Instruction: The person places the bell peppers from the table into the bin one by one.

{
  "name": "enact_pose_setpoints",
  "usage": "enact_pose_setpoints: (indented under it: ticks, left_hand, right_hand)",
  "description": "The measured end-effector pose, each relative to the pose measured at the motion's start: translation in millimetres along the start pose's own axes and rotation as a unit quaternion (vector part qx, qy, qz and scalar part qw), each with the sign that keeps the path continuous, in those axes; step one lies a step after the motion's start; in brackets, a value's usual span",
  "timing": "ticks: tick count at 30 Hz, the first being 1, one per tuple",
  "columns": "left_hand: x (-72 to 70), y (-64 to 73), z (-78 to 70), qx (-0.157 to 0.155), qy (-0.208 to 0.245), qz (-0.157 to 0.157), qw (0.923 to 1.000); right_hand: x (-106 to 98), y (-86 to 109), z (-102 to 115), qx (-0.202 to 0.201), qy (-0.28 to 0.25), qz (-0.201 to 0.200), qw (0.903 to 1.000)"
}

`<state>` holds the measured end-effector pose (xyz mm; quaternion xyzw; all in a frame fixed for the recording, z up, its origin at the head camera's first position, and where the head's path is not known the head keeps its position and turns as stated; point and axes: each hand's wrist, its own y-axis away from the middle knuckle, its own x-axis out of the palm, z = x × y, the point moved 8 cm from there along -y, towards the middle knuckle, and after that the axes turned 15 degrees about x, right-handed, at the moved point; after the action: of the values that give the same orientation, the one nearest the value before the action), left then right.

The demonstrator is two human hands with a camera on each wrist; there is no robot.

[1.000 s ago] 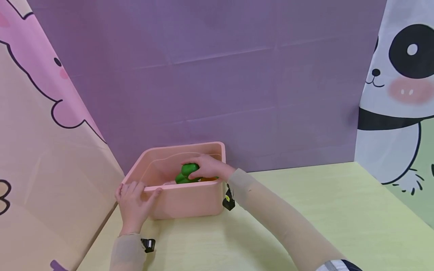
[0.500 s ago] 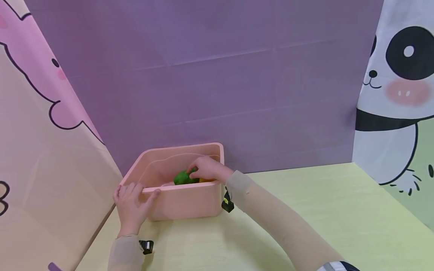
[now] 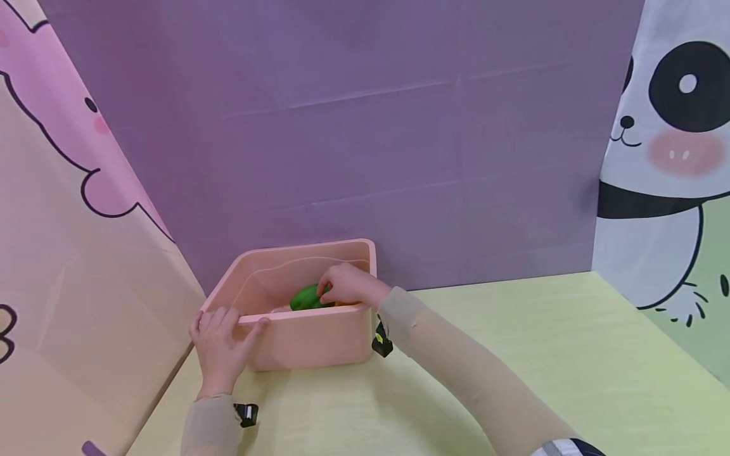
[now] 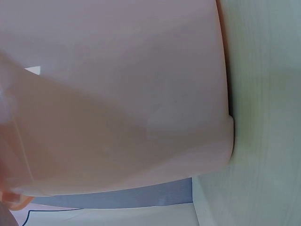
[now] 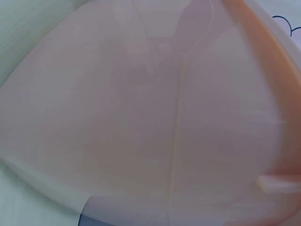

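A pink bin (image 3: 313, 342) stands upright on the table against the back curtain. My left hand (image 3: 221, 342) grips its front left rim, fingers over the edge and thumb along the outer wall. My right hand (image 3: 349, 285) reaches in over the bin's right side. Its thumb and fingers are curled at the right end of a green bell pepper (image 3: 305, 298) and appear to pinch it. A bit of an orange thing (image 3: 340, 303) shows under that hand. The front wall hides the bin's lower contents. Both wrist views show mostly the bin's pink wall (image 4: 141, 103).
The pale wood table (image 3: 485, 354) extends to the right and in front of the bin. A purple curtain (image 3: 399, 158) closes the back. Printed sheets stand at both sides, with a panda (image 3: 656, 247) at the right. A purple piece (image 3: 91, 448) shows at lower left.
My right hand has sunk a little inside the bin and its fingers have drawn closer together. The green bell pepper sits slightly lower and more to the left. My left hand stays on the rim.
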<state>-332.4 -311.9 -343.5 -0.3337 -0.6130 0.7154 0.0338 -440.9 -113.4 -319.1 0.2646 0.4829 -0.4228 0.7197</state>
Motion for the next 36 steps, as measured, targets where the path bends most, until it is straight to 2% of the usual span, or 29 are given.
enact_pose_setpoints:
  ticks: [11, 16, 21, 26, 31, 36]
  left_hand:
    - [1.1, 1.6, 1.9, -0.007, -0.002, 0.008, 0.9999]
    - [2.4, 2.9, 1.8, -0.008, -0.005, 0.015, 0.9998]
    - [2.3, 1.2, 3.0, -0.004, -0.01, 0.015, 0.9998]
    - [3.6, -1.8, 3.7, -0.003, -0.012, 0.015, 0.9998]
    - [4.4, -1.1, 3.5, -0.006, -0.011, 0.018, 0.9998]
    - [4.1, -0.4, 2.4, -0.007, -0.008, 0.013, 0.9999]
  right_hand:
    - [-5, 6.1, 0, -0.004, -0.028, -0.022, 0.9994]
    - [-10, 15.8, -2, -0.027, -0.066, -0.05, 0.9962]
    - [-17, 28.1, -6, -0.064, -0.114, -0.089, 0.9875]
    - [-21, 44.3, -21, -0.093, -0.147, -0.116, 0.9779]
    - [-19, 62.4, -38, -0.121, -0.153, -0.128, 0.9725]
    - [-15, 78.0, -57, -0.119, -0.162, -0.129, 0.971]
